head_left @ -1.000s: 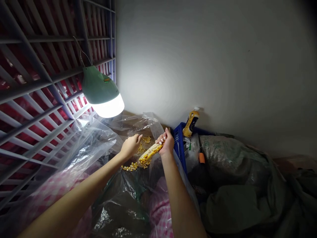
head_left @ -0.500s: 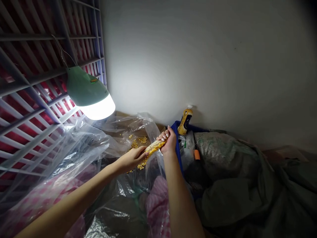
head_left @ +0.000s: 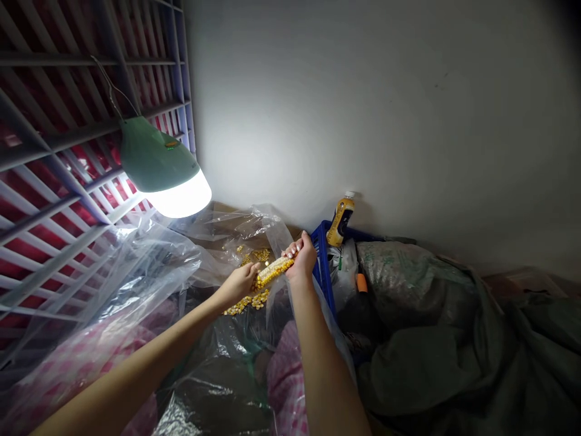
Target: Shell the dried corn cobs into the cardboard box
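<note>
A partly stripped corn cob (head_left: 275,272) slants between my hands, with pale bare rows on top and yellow kernels along its lower side. My right hand (head_left: 303,257) is wrapped round its far right end. At the lower left end my left hand (head_left: 241,283) is closed, fingers curled against the cob; the fingertips are partly hidden. Loose corn kernels (head_left: 247,303) lie below on a clear plastic sheet (head_left: 190,266), and a smaller pile of kernels (head_left: 262,255) sits behind the cob.
A lit green lamp (head_left: 158,160) hangs by a cord from a slatted plastic crate (head_left: 86,130) at left. Right of my hands stand a blue basket (head_left: 323,266) and a yellow bottle (head_left: 340,219). Sacks (head_left: 408,278) and dark cloth fill the right, against a pale wall.
Both hands and the cob have shifted slightly left. My left hand has drawn back from along the cob to its lower end, its fingers now curled. More loose kernels show beneath.
</note>
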Motion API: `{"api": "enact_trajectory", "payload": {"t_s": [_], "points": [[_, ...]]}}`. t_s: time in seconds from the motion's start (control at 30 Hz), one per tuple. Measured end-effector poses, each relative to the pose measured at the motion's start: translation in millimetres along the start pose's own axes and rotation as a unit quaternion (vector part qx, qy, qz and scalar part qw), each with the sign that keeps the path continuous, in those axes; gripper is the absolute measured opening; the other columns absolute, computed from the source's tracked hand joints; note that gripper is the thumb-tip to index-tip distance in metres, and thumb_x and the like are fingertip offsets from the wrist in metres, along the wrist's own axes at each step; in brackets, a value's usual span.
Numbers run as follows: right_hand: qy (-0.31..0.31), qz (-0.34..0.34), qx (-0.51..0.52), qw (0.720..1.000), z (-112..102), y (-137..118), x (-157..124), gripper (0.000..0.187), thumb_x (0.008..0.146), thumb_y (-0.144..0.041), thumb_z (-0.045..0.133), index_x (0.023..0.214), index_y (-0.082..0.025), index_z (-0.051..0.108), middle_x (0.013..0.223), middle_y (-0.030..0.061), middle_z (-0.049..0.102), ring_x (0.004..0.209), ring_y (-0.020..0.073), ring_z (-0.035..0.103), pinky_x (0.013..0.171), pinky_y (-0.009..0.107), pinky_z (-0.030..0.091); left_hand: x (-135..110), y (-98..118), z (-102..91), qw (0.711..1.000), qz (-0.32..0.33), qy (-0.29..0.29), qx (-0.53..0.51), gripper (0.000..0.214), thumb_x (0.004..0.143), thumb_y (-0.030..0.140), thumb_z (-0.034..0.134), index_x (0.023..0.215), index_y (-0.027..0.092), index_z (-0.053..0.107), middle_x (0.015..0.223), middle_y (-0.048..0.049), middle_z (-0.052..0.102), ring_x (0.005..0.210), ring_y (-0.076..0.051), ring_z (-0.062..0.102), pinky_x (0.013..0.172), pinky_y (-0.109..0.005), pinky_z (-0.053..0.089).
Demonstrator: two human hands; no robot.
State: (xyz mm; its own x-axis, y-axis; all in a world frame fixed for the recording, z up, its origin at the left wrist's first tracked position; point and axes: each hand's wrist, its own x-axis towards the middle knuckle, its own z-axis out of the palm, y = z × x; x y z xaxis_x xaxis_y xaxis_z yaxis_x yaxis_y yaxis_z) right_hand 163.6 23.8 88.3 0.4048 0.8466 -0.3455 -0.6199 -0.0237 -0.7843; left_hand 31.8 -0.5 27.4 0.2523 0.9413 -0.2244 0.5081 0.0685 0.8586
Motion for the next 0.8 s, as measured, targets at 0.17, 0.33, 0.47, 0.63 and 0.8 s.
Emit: {"api": "enact_trajectory", "payload": {"t_s": [0.17,0.33,0.47,0.63,0.8], "points": [[-0.012,0.021,0.034,0.999,-5.5,-10.7,4.4,0.044,0.081,-0.036,0.043,0.047,-0.019,0.022,0.033,-0.009,0.024,0.028,0.0047,0.024,0.036,0.02,0.027,0.3,6.0,-21.0,0.995,0.005,-0.07,-0.074,0.058,0.075,0.064,0.028,0.093,0.016,0.056,0.09,-0.007,0.063,0.077,-0.019,0.055,0.063,-0.025,0.041],[-0.017,0.04,0.051,0.998,-9.7,-21.3,4.6,0.044,0.08,-0.036,0.044,0.047,-0.019,0.022,0.033,-0.0087,0.025,0.028,0.0044,0.024,0.036,0.019,0.026,-19.2,23.9,-20.5,0.983,0.088,-0.159,0.011,0.052,0.079,0.06,0.028,0.082,0.016,0.056,0.071,-0.001,0.057,0.064,-0.015,0.049,0.06,-0.024,0.038],[-0.015,0.032,0.031,0.999,-7.2,-15.4,2.9,0.043,0.08,-0.035,0.045,0.047,-0.019,0.023,0.033,-0.009,0.025,0.028,0.0045,0.024,0.035,0.019,0.025,-21.6,21.6,-3.5,0.991,0.087,-0.096,0.043,0.048,0.083,0.052,0.02,0.069,0.018,0.05,0.062,0.0001,0.049,0.06,-0.015,0.045,0.06,-0.026,0.035],[-0.026,-0.001,0.011,1.0,0.0,-6.1,1.7,0.043,0.08,-0.034,0.045,0.045,-0.019,0.023,0.032,-0.0084,0.027,0.028,0.0051,0.025,0.035,0.02,0.027,-1.6,5.6,-1.0,1.0,-0.018,-0.021,0.011,0.043,0.081,0.049,0.021,0.064,0.018,0.045,0.058,-0.0006,0.047,0.056,-0.015,0.044,0.056,-0.027,0.034],[-0.014,0.033,0.042,0.998,-2.6,-12.2,5.9,0.041,0.08,-0.033,0.043,0.047,-0.019,0.023,0.033,-0.0089,0.026,0.028,0.0046,0.026,0.037,0.019,0.028,-0.6,11.5,-30.4,0.999,0.001,-0.029,-0.036,0.05,0.08,0.055,0.025,0.082,0.016,0.056,0.078,-0.006,0.061,0.07,-0.018,0.053,0.065,-0.027,0.04]]}}
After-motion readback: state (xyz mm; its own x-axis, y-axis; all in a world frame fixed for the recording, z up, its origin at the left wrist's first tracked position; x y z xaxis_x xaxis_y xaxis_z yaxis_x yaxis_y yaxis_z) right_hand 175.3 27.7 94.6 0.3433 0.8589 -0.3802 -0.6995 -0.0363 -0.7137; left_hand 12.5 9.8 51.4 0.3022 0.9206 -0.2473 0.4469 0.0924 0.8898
